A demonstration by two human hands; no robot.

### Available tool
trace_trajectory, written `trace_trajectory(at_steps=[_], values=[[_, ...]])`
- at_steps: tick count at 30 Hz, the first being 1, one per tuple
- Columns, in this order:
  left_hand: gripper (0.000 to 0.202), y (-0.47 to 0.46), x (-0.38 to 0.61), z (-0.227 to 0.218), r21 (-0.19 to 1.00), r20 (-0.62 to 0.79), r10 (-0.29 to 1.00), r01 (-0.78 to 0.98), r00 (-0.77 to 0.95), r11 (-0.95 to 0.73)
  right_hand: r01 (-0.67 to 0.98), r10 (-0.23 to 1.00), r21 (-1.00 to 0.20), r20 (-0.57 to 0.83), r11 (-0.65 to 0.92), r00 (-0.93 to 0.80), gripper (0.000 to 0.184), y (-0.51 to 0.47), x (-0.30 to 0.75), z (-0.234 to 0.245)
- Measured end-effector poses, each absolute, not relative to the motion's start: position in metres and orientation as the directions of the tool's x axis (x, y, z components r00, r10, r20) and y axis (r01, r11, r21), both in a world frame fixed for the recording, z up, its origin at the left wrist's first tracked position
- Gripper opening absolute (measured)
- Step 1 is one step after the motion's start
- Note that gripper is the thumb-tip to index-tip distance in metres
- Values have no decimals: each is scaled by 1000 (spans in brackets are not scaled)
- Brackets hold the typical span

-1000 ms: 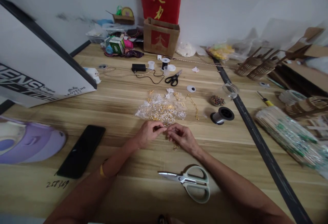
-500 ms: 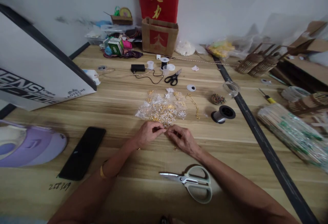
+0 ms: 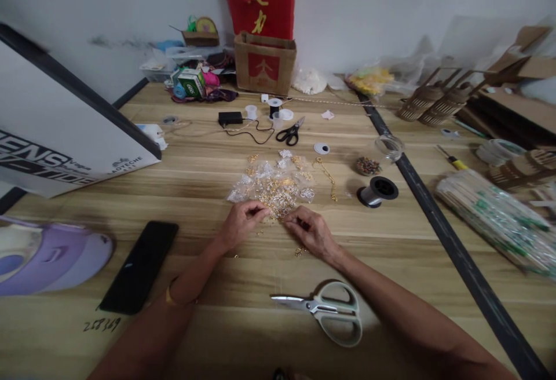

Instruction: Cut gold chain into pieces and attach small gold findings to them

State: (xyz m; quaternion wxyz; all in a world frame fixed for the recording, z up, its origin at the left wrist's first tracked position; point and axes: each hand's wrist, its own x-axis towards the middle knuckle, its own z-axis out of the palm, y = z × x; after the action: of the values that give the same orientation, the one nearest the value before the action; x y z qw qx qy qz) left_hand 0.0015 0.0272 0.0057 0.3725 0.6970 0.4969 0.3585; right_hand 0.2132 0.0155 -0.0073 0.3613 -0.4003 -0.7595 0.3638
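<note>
A loose pile of small gold and silver jewelry findings [image 3: 278, 192] lies on the wooden table, partly among clear plastic bags [image 3: 243, 187]. At its near left edge is my left hand [image 3: 243, 225], thumb and fingertips pinched together. My right hand [image 3: 310, 230] pinches at the near right edge, its fingertips by the pile. Whatever either pinch holds is too small to make out. A few gold pieces [image 3: 299, 251] lie just below my right hand, and a tiny one [image 3: 236, 256] sits under my left wrist. Nearer to me rest pale-handled scissors [image 3: 336, 307], blades pointing left.
A black phone [image 3: 141, 267] and a white box [image 3: 78, 131] are on the left. Beyond the pile lie black scissors [image 3: 290, 132] and a gold chain [image 3: 328, 178]. To the right stand a wire spool [image 3: 377, 192], a bead jar [image 3: 369, 164] and a bagged bundle of sticks [image 3: 490, 212].
My hands have moved apart; the left has shifted left and slightly up. Small gold bits now show on the table between them. The whole view has shifted slightly.
</note>
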Motion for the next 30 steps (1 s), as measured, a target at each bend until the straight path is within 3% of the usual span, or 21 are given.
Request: trace_trajectory(at_steps=[9, 14, 20, 30], values=[[15, 29, 0, 1, 874, 135, 973, 440, 186, -206, 310, 879, -876, 220, 368, -422, 16, 17, 213, -12], [7, 29, 1, -1, 713, 216, 925, 596, 314, -369, 303, 879, -881, 214, 362, -427, 15, 18, 213, -13], [9, 26, 4, -1, 503, 213, 869, 712, 447, -490, 322, 879, -872, 213, 368, -427, 16, 18, 213, -14], [15, 24, 7, 0, 405, 221, 851, 749, 476, -524, 306, 897, -901, 167, 308, -410, 17, 19, 213, -13]])
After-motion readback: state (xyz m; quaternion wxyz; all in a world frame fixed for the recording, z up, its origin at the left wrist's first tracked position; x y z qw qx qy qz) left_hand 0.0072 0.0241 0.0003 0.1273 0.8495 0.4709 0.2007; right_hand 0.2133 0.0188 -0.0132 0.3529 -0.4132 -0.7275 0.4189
